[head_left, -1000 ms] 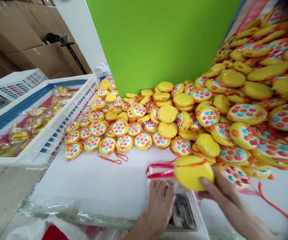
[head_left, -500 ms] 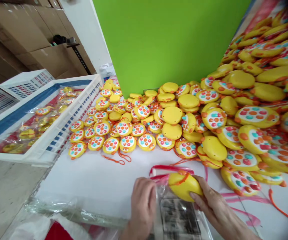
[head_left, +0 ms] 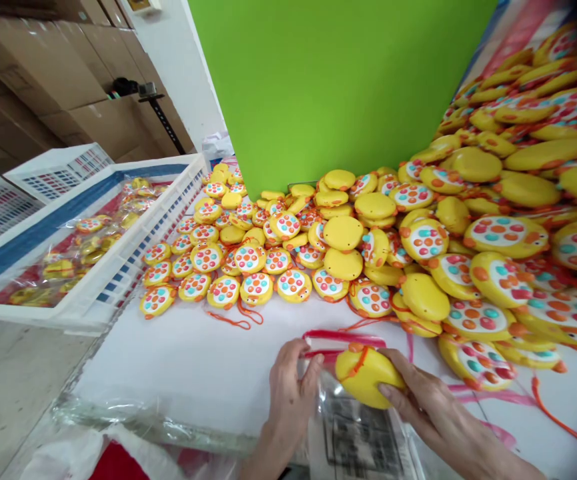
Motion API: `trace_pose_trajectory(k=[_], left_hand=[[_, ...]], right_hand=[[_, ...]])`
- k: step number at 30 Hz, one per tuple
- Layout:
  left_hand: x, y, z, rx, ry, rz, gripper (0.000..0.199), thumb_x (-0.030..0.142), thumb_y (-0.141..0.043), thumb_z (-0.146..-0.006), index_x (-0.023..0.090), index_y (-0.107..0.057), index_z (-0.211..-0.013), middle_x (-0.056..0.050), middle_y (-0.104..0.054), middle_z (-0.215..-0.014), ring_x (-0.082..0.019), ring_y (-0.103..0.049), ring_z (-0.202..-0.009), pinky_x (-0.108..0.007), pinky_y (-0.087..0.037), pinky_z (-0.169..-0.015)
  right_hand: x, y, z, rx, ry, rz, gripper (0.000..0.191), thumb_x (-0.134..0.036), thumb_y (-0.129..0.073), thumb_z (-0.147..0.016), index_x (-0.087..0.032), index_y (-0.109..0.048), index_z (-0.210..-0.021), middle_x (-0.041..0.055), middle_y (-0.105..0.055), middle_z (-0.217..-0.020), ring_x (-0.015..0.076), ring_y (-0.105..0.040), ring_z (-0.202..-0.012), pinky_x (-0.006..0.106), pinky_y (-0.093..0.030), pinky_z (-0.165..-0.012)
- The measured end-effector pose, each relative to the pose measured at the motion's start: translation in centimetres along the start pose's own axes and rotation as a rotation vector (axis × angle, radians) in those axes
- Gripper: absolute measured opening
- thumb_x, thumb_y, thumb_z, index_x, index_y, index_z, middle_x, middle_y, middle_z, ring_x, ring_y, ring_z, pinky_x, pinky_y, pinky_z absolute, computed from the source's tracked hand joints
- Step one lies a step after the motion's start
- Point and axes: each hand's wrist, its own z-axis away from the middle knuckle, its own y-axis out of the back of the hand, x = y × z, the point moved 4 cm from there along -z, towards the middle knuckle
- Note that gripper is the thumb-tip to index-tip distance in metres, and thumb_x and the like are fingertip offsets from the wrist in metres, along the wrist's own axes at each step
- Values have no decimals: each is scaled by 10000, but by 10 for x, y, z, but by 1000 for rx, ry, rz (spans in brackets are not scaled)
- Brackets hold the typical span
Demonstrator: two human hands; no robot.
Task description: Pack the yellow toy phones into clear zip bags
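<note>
My right hand [head_left: 425, 400] grips a yellow oval toy [head_left: 368, 380], its plain back turned up and an orange cord lying across it. My left hand [head_left: 291, 387] is at the edge of a clear plastic bag [head_left: 328, 400], thumb and fingers curled at its mouth. The toy is right beside that mouth, over the bag. Under the clear plastic lies a dark printed sheet [head_left: 363, 437]. Beyond my hands, rows of similar yellow toys [head_left: 293, 285] show white faces with coloured dots; some lie back up.
At left stands a white plastic basket [head_left: 153, 230] holding bagged toys [head_left: 93, 243]. A green panel [head_left: 338, 87] rises behind the toys. A tall heap of toys [head_left: 508, 233] fills the right side. Cardboard boxes [head_left: 43, 73] are stacked at the back left.
My left hand has turned, its thumb now showing apart from the index finger at the bag's mouth. The toy in my right hand has tilted slightly and shifted a little lower.
</note>
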Motion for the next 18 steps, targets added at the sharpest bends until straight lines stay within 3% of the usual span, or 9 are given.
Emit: trace_pose_trajectory(k=[2,4,8,10,14,16,18], left_hand=[[6,12,4,88,-47,-50,248,388,-519,-870,184,-624,-963,-73,-659,-928,-198,-580,-848,-271,-447,-673],[10,16,9,80,-49,-69,229,387,-511,-875,188,-622,-907,-51,-658,-822,-183,-585,-764,-261,-447,-653],[7,-3,11,-169,76,116,214,370,-529,-854,174,-606,-818,-25,-648,-670,-168,-594,-634,-254,-440,-605],[5,-14,9,-219,125,224,234,353,-488,-863,171,-584,-751,-32,-646,-655,-173,-605,-627,-252,-445,-585],[8,-23,3,-188,117,257,257,362,-464,-869,172,-572,-734,-31,-628,-663,-169,-592,-630,-243,-436,-577],[11,-25,2,-202,102,255,262,377,-477,-865,174,-575,-730,-29,-622,-661,-174,-592,-637,-247,-439,-590],[12,-26,3,-221,104,266,263,396,-492,-861,179,-572,-737,-28,-621,-664,-186,-606,-654,-258,-456,-613]], right_hand=[[0,5,-1,30,19,26,469,-458,-423,-939,-223,-418,-1345,109,-693,-1077,230,-696,-899,317,-588,-764],[-3,9,-3,47,49,50,465,-450,-409,-949,-212,-396,-1348,107,-693,-1071,209,-699,-865,289,-584,-752],[-8,10,-5,-13,53,24,447,-436,-357,-969,-197,-400,-1345,113,-687,-1093,199,-688,-901,266,-569,-743],[-8,10,-6,-102,-2,12,482,-462,-345,-966,-176,-417,-1348,129,-670,-1137,216,-672,-959,306,-555,-799],[-11,6,-15,-417,-100,8,450,-472,-355,-961,-208,-519,-1287,107,-667,-1151,243,-650,-997,358,-520,-829],[-20,3,-20,-554,-48,-21,373,-420,-360,-969,-241,-598,-1194,68,-704,-1043,222,-662,-930,319,-507,-788],[-31,0,-22,-604,61,-1,299,-347,-393,-967,-251,-664,-1047,30,-718,-899,187,-665,-828,275,-487,-751]])
